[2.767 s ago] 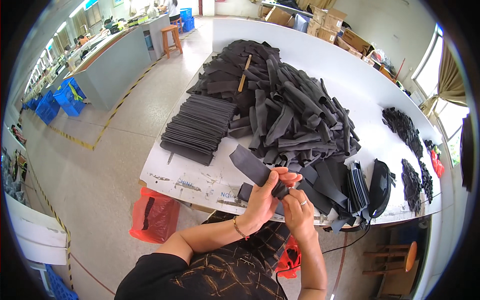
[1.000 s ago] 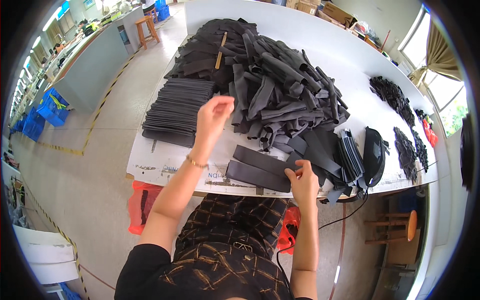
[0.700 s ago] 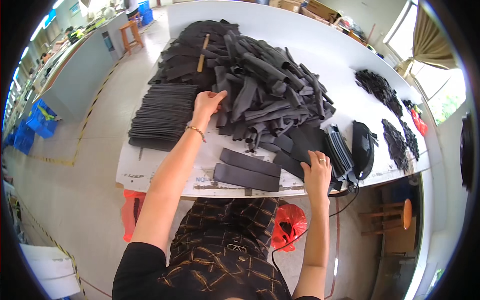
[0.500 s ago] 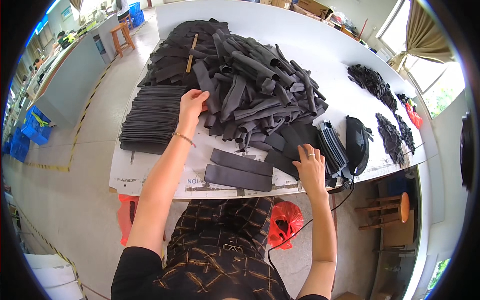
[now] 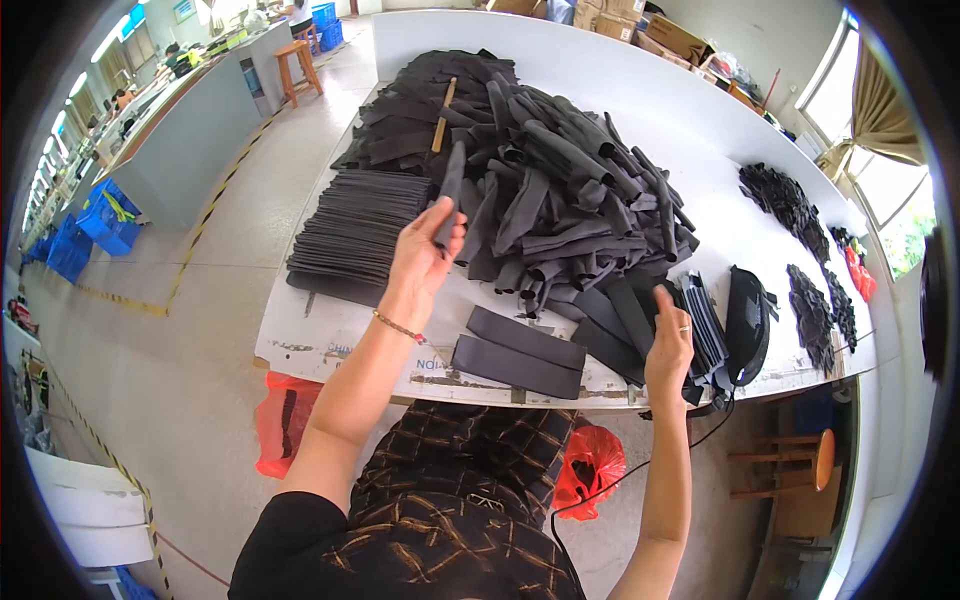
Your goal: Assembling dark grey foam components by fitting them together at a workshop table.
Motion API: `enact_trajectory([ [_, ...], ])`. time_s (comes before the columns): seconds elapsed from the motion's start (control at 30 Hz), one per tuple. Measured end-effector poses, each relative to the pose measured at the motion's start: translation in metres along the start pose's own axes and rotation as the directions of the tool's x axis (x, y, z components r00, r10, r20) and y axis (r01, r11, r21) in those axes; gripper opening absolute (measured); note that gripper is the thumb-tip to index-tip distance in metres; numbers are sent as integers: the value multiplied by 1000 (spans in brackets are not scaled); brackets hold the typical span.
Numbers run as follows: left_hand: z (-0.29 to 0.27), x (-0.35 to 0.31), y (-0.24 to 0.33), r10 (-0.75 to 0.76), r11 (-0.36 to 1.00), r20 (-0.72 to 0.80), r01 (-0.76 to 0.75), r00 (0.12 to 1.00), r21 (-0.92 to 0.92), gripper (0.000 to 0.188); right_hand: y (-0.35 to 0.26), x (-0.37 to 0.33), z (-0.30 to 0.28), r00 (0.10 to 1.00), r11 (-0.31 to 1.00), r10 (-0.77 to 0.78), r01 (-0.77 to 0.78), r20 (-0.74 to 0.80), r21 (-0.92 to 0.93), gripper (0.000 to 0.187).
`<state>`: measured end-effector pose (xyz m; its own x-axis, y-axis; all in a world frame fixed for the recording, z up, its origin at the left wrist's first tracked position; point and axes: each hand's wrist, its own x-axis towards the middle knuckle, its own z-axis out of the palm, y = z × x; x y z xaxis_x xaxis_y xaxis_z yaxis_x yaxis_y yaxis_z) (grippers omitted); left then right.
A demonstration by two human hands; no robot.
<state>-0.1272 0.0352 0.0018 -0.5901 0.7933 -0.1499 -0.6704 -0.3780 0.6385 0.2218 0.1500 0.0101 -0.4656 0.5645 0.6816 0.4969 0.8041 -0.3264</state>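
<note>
left hand (image 5: 420,258) pinching dark strip (image 5: 453,188), right hand (image 5: 669,352) near loose strips (image 5: 607,350), grip unclear, blue-lettered white table (image 5: 722,240)

Wooden stool (image 5: 291,48) by a grey counter (image 5: 205,150), blue crates (image 5: 108,225) on the floor (image 5: 225,330), cardboard boxes (image 5: 676,38), tan curtain (image 5: 885,112) (gathered in)

Held strip (image 5: 454,180), loose pile (image 5: 590,195) and stack (image 5: 360,225) all run charcoal to black — matte, plain. Tabletop (image 5: 725,240) white, with blue lettering and brown scuffs. Checked garment (image 5: 440,540) black under golden-brown lines — bags (image 5: 592,475) red, crates (image 5: 108,222) blue, stick (image 5: 443,115) tan.
</note>
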Motion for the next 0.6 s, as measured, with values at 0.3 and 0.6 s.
enact_trajectory([
  [0.3,26,-44,-15,-200,977,240,213,950,-30,32,-88,-3,0,986,957,-5,-42,165,286,36],
  [0.6,20,-52,-36,-224,973,156,213,962,83,10,-112,-10,-2,972,974,-71,19,224,225,50],
])
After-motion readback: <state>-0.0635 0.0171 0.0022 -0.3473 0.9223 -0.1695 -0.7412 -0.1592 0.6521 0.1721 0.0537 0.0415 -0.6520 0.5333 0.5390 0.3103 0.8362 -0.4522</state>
